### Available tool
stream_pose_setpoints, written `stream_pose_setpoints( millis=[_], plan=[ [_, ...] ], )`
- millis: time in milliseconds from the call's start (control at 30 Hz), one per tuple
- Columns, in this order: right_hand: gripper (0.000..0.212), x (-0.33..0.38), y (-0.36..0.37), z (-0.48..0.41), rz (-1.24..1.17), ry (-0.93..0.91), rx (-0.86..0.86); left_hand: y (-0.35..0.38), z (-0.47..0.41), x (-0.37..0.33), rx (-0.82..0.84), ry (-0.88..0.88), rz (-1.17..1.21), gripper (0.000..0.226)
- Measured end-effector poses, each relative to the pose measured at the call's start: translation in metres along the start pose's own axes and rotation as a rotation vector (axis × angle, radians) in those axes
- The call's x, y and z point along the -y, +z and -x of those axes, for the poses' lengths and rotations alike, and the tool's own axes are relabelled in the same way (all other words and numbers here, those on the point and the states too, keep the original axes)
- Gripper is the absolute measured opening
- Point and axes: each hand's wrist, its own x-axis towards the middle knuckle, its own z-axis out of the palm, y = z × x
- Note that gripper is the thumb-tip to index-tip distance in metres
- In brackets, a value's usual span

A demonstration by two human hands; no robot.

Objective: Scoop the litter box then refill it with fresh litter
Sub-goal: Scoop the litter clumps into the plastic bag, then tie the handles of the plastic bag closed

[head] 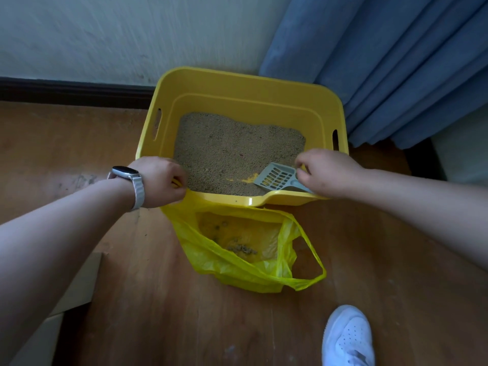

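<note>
Yellow litter box [245, 101] stood on the wooden floor [184, 313], with the waste bag [237, 249] slumped just beside its near rim. Probable hazard: clumps or loose litter [232, 151] falling onto the floor, because the bag's mouth sagged. Left hand [161, 180] curled over the near-left rim; right hand [327, 173] closed round the handle of the scoop [277, 178], whose slotted head rested on litter in the near-right corner
</note>
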Motion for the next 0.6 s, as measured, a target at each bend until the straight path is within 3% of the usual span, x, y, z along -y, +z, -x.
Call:
stream_pose_setpoints(
  millis=[67,167,367,500,600],
  plan=[
    [0.020,0.014,-0.006,0.020,-0.173,-0.091,-0.132,-0.004,0.006,0.001,-0.070,-0.003,0.072,0.008],
    [0.023,0.035,0.001,0.054,-0.232,-0.300,-0.087,-0.008,0.015,0.002,-0.121,0.059,0.064,0.011],
    [0.029,0.036,0.033,0.092,0.065,-0.436,0.604,-0.025,0.027,0.006,-0.145,-0.009,0.066,0.011],
    [0.033,0.025,0.034,0.096,0.173,-0.403,0.791,-0.031,0.036,0.002,-0.142,-0.062,0.086,0.011],
    [0.030,0.028,0.034,0.095,0.257,-0.397,0.831,-0.031,0.040,-0.001,-0.179,-0.161,0.142,0.010]
  ],
)
